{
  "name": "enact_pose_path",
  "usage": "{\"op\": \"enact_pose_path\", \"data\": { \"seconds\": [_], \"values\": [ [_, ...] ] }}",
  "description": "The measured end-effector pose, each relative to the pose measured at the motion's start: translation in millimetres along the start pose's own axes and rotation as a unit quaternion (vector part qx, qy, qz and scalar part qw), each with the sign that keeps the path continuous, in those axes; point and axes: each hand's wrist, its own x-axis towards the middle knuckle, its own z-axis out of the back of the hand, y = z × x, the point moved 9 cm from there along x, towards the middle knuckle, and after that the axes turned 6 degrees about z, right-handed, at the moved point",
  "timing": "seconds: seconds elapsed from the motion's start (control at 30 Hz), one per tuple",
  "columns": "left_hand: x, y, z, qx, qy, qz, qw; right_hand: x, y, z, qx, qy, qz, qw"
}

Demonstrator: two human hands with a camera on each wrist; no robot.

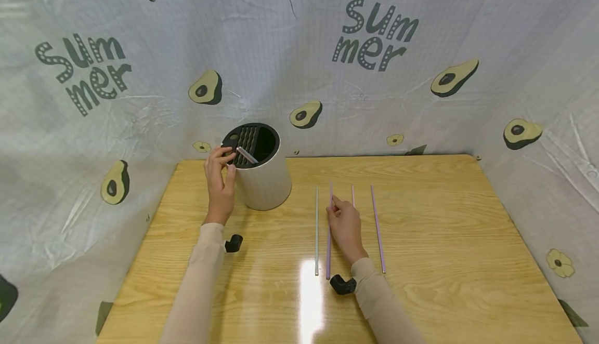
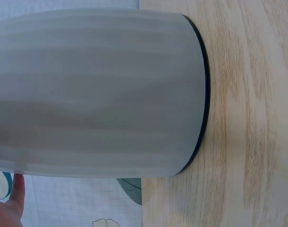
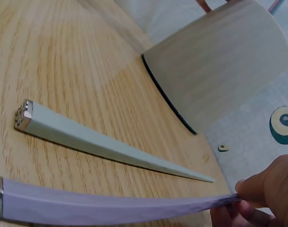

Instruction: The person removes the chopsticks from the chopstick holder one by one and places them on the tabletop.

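A ribbed, off-white utensil holder [image 1: 264,183] with a black slotted top stands at the back left of the table. At the left side of its rim, my left hand [image 1: 220,183] touches it with loosely bent fingers. One fingertip meets the outer wall [image 2: 101,94] in the left wrist view. My right hand [image 1: 345,227] pinches a purple chopstick [image 3: 106,205] near its thin tip, between thumb and fingers. A pale green chopstick [image 3: 106,144] lies just left of it. To the right are a pinkish chopstick [image 1: 353,194], partly hidden by the hand, and another purple chopstick [image 1: 378,229].
A short pale stick [image 1: 247,155] pokes out of the holder's top. The wooden table [image 1: 435,229] meets a white, avocado-printed cloth [image 1: 262,48] at its back and sides. A black wrist mount [image 1: 233,243] juts from the left sleeve, another [image 1: 343,285] from the right.
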Motion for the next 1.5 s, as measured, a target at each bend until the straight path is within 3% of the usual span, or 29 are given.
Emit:
{"op": "enact_pose_path", "data": {
  "seconds": [0.5,1.27,1.5],
  "values": [
    [-0.2,-1.4,-0.1,0.002,0.000,-0.002,1.0000,6,-7,-4,-0.095,0.025,0.003,0.995],
    [-0.8,-4.1,-0.2,0.017,-0.004,-0.009,0.9998,14,-8,-8,-0.143,0.044,0.001,0.989],
    [2.2,13.3,-0.8,0.008,-0.004,-0.003,1.0000,12,-8,-11,-0.148,0.048,-0.003,0.988]
  ]
}}
